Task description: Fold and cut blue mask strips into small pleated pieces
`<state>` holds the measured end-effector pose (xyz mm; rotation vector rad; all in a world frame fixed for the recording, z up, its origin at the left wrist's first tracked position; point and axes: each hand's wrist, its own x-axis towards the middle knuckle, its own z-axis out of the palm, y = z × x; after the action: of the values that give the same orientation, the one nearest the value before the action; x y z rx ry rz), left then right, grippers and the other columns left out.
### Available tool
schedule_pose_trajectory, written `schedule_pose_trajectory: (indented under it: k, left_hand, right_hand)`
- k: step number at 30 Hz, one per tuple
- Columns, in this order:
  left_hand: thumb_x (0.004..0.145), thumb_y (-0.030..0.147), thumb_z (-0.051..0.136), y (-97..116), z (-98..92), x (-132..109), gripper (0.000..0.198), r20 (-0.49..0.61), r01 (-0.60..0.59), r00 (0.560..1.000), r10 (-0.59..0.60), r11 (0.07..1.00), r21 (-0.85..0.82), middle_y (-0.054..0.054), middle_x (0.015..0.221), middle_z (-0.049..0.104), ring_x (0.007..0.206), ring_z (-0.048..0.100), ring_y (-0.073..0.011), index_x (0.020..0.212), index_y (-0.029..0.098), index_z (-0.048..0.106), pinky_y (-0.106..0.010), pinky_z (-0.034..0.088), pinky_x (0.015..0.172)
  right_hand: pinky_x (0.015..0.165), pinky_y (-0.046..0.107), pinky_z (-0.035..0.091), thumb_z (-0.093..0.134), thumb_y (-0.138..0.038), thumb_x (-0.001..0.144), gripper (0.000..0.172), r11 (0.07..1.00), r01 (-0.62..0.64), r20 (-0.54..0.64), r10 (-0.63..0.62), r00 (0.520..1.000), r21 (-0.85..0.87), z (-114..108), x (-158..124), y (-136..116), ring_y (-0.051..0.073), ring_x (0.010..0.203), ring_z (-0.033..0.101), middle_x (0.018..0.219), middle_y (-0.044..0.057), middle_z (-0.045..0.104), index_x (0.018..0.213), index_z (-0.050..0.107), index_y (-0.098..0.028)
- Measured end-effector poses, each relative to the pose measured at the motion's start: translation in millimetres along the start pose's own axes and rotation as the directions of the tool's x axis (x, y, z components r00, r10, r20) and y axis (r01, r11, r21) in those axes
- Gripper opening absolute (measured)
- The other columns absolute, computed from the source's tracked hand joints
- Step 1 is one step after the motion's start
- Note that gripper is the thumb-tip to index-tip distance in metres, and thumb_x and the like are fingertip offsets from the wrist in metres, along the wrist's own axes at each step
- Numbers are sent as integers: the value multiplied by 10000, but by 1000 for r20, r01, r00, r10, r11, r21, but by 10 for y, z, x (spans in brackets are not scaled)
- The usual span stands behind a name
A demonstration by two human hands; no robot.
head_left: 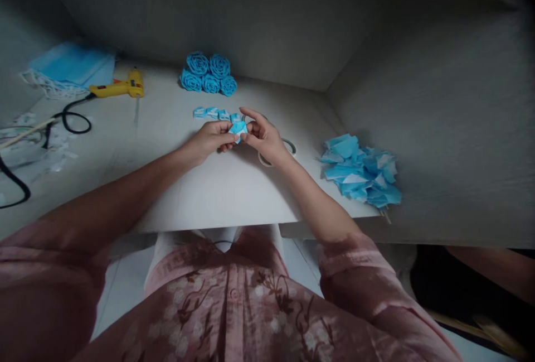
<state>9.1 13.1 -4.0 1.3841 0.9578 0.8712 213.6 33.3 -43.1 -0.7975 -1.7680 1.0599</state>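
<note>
On the surface (217, 200), blue face masks (73, 65) lie piled near the back-left corner. Beside them rests a yellow glue gun (119, 87), its black cord (72, 114) looping toward the left edge. Five blue rosettes (210, 73) cluster by the back edge; a ruffled blue bunch (363, 172) sits near the front-right corner.

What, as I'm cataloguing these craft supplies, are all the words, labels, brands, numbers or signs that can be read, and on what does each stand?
No readable text anywhere.
Yellow glue gun: any marking is too small and blurred to read.
Held blue-and-white piece: no lettering visible.
Pink shirt: a floral pattern, no words.
</note>
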Motion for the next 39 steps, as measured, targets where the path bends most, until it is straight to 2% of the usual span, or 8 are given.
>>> schedule_pose_trajectory:
  k: [4, 10, 14, 17, 21, 26, 31, 39]
  left_hand:
    - [832, 117, 678, 29, -3, -1, 123, 1, -2, 1000, 2, 1000, 17, 14, 623, 593, 547, 523, -90, 729, 171, 637, -214, 378, 522]
    - [830, 160, 703, 59, 2, -26, 161, -24, -46, 999, 46, 999, -12, 22, 612, 585, 540, 504, -84, 699, 181, 613, -211, 378, 523]
    - [820, 176, 746, 9, -4, -10, 170, -10, -39, 999, 39, 999, 1, 25, 615, 577, 541, 505, -82, 713, 178, 614, -210, 368, 517]
    - [842, 240, 790, -28, -16, 18, 143, -13, -12, 1000, 11, 998, -63, 19, 665, 620, 554, 538, -95, 866, 179, 664, -217, 385, 514]
    - [896, 349, 779, -50, -48, 55, 278, -78, 15, 996, -31, 982, -190, 14, 709, 654, 578, 591, -125, 1104, 199, 670, -228, 415, 516]
    - [810, 315, 831, -56, -63, 55, 241, -48, -34, 998, 28, 992, -122, 1, 746, 661, 603, 572, -107, 934, 185, 671, -223, 415, 536]
    - [798, 246, 773, -65, -53, 42, 148, 10, -80, 997, 80, 996, -32, 11, 680, 606, 600, 532, -100, 778, 183, 640, -226, 397, 560]
    - [812, 268, 779, -96, -48, 60, 156, -26, -100, 995, 98, 994, -43, 19, 666, 619, 590, 536, -105, 847, 192, 648, -243, 378, 556]
  right_hand:
    - [764, 292, 514, 828, -666, 871, 870, 998, -3, 5, 3, 1000, 65, -5, -1, -28, 150, 777, 570, 846, -36, 600, 1559, 507, -243]
    - [840, 320, 586, 791, -679, 880, 862, 982, -91, -28, 97, 995, 164, -101, 5, -92, 173, 868, 645, 952, 10, 709, 1580, 523, -254]
    - [822, 279, 573, 876, -659, 822, 914, 986, -62, -11, 64, 998, 154, -104, 29, -52, 153, 842, 634, 904, -15, 668, 1568, 550, -244]
    - [807, 269, 557, 881, -672, 822, 889, 991, 8, -31, -4, 1000, 133, -112, 48, -1, 145, 821, 616, 887, -24, 644, 1542, 575, -249]
    - [827, 274, 565, 845, -691, 855, 904, 995, 11, -63, -5, 998, 104, -154, 57, 37, 151, 846, 635, 922, -13, 662, 1582, 543, -247]
    - [796, 254, 554, 829, -665, 890, 868, 996, 52, -38, -50, 998, 78, -137, 54, 56, 135, 820, 620, 913, -18, 663, 1592, 538, -244]
    - [821, 291, 585, 827, -651, 895, 813, 999, 41, -38, -40, 999, 34, -88, 37, 56, 157, 835, 639, 925, -4, 671, 1569, 575, -271]
    - [832, 291, 580, 768, -665, 939, 802, 995, 80, 2, -80, 997, -55, -118, 42, 91, 159, 877, 631, 977, 9, 659, 1601, 544, -272]
